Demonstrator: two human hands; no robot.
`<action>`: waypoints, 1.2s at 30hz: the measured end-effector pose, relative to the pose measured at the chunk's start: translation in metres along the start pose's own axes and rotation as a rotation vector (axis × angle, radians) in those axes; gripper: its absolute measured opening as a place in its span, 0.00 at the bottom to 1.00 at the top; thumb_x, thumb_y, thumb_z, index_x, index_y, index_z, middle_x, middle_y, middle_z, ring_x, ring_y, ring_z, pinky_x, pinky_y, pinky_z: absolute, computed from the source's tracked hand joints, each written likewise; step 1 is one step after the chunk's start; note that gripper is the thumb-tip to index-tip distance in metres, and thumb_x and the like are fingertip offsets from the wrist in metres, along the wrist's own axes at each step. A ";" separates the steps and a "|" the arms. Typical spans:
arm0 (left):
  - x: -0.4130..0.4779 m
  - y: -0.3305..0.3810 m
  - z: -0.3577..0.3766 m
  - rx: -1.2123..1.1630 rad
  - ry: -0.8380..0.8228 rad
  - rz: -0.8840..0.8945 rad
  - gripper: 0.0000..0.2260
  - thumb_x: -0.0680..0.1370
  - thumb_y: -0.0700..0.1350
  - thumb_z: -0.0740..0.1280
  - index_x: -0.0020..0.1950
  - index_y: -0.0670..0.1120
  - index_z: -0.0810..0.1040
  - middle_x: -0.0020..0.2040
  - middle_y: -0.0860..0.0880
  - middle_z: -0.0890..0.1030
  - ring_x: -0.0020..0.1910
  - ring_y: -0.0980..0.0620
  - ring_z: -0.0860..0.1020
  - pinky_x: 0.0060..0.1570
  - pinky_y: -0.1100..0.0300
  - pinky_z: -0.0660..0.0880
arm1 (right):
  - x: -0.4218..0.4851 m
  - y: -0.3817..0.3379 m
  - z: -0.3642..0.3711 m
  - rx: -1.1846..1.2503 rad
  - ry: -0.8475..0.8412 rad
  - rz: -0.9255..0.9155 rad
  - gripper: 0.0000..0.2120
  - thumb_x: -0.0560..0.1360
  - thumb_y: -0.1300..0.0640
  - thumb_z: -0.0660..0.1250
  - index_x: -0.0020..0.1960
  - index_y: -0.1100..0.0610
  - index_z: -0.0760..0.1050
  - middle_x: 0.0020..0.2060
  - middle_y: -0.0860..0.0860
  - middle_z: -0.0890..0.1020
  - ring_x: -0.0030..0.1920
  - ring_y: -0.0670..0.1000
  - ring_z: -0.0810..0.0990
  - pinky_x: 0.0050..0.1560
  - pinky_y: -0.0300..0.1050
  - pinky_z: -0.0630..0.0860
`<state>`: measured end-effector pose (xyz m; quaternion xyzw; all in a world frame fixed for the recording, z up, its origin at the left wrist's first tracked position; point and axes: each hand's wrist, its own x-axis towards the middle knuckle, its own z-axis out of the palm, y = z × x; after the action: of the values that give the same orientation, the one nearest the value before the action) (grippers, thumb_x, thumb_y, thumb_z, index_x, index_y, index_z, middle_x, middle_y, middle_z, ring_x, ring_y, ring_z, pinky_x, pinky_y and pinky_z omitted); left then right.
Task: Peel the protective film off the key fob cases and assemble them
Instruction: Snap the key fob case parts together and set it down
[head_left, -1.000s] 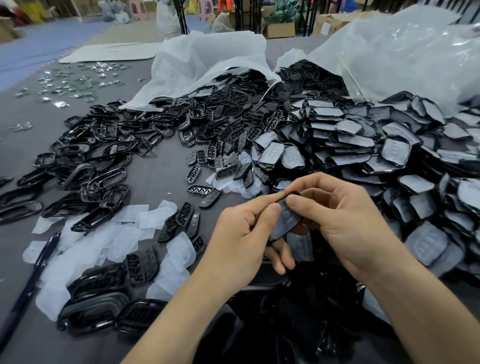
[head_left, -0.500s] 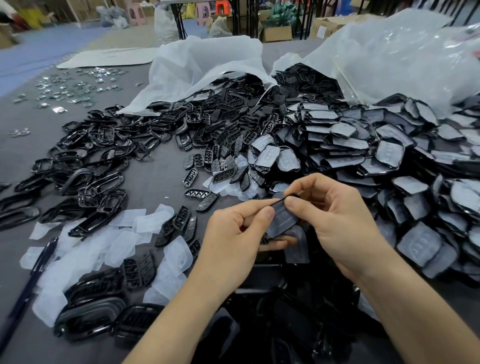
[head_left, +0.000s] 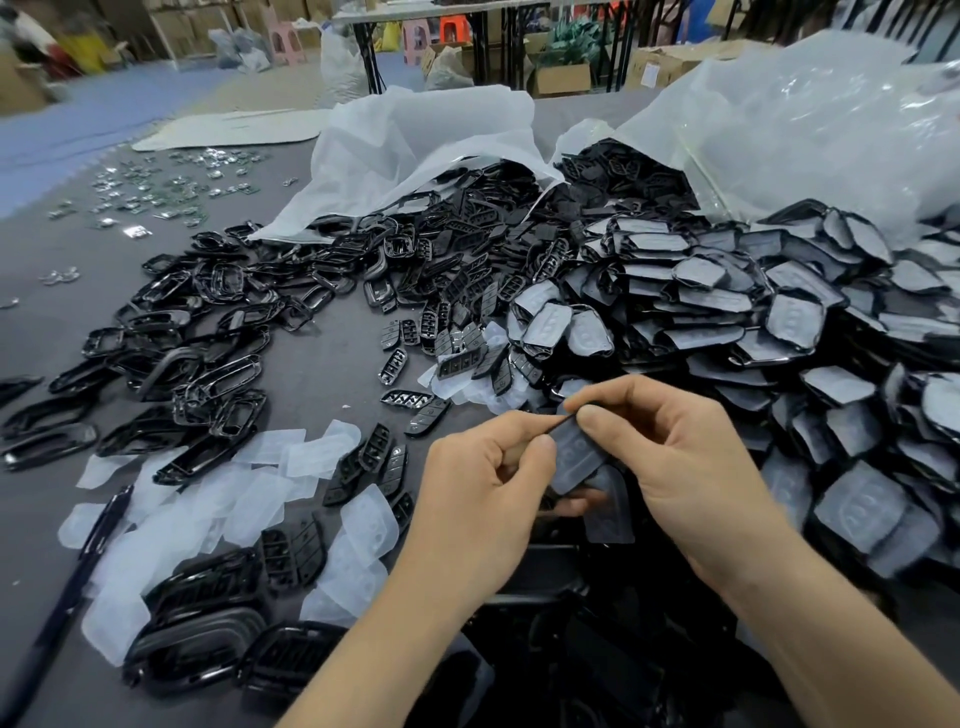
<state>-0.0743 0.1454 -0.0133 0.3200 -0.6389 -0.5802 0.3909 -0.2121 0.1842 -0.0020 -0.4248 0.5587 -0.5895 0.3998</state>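
A black key fob case (head_left: 574, 460) covered with cloudy film is held up between both hands over the table's near middle. My left hand (head_left: 480, 491) pinches its left edge between thumb and fingers. My right hand (head_left: 685, 470) pinches its top corner with thumb and forefinger. A loose flap of film (head_left: 608, 512) hangs below the case. Whether the film has lifted at the corner is hidden by my fingertips.
A big heap of film-covered cases (head_left: 753, 322) fills the right. Black frames (head_left: 171, 353) and button inserts (head_left: 457, 296) spread left and centre. Peeled films (head_left: 218, 499) lie front left beside a pen (head_left: 67, 597). Two white bags (head_left: 415, 150) stand behind.
The hands and the case have barely shifted. My right thumb and forefinger have slid slightly along the case's top corner. The view has tilted a little upward.
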 end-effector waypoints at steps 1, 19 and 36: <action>0.000 0.001 0.000 -0.011 -0.018 -0.005 0.15 0.81 0.33 0.59 0.49 0.49 0.81 0.37 0.47 0.85 0.35 0.48 0.85 0.34 0.64 0.79 | 0.001 0.001 -0.001 -0.035 0.012 -0.013 0.08 0.75 0.64 0.67 0.41 0.55 0.82 0.34 0.51 0.83 0.34 0.43 0.80 0.35 0.35 0.77; 0.001 0.000 0.000 0.071 0.004 0.078 0.12 0.78 0.43 0.65 0.53 0.59 0.82 0.33 0.46 0.84 0.26 0.47 0.82 0.26 0.63 0.76 | 0.004 0.000 -0.004 -0.059 0.093 -0.045 0.03 0.73 0.61 0.70 0.41 0.57 0.81 0.27 0.48 0.80 0.25 0.42 0.74 0.25 0.33 0.70; 0.004 0.001 0.000 -0.007 0.042 -0.023 0.13 0.81 0.37 0.60 0.50 0.52 0.81 0.40 0.51 0.86 0.36 0.47 0.85 0.37 0.64 0.80 | 0.006 -0.003 -0.010 0.095 0.016 0.105 0.14 0.71 0.51 0.66 0.37 0.60 0.83 0.29 0.56 0.82 0.26 0.49 0.77 0.25 0.36 0.72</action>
<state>-0.0763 0.1417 -0.0116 0.3381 -0.6247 -0.5801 0.3987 -0.2232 0.1815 0.0014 -0.3705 0.5547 -0.5971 0.4455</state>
